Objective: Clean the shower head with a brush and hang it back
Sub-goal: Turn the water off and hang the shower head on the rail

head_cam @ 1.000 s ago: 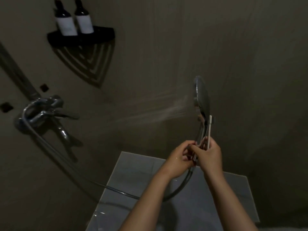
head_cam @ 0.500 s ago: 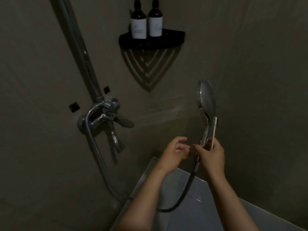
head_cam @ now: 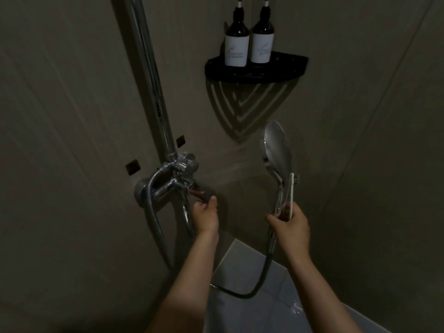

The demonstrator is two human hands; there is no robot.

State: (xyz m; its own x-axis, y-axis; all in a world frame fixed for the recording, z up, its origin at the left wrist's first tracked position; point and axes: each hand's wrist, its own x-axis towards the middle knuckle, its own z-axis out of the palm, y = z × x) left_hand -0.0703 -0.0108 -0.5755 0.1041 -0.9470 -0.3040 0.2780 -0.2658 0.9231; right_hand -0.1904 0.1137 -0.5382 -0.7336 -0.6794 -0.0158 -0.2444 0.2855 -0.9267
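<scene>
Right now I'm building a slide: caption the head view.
Right hand holds shower head and toothbrush; left hand grips faucet lever.

Chrome shower head [head_cam: 276, 145] upright, white brush [head_cam: 291, 195] alongside its handle, bristles seemingly pointing right

shelf: black corner shelf [head_cam: 286, 67] at 1 o'clock | load: two dark labelled bottles [head_cam: 237, 48], upright, side by side, at its 9 o'clock end

Two bottles [head_cam: 236, 49], corner shelf [head_cam: 254, 72], mixer tap [head_cam: 168, 186]
</scene>
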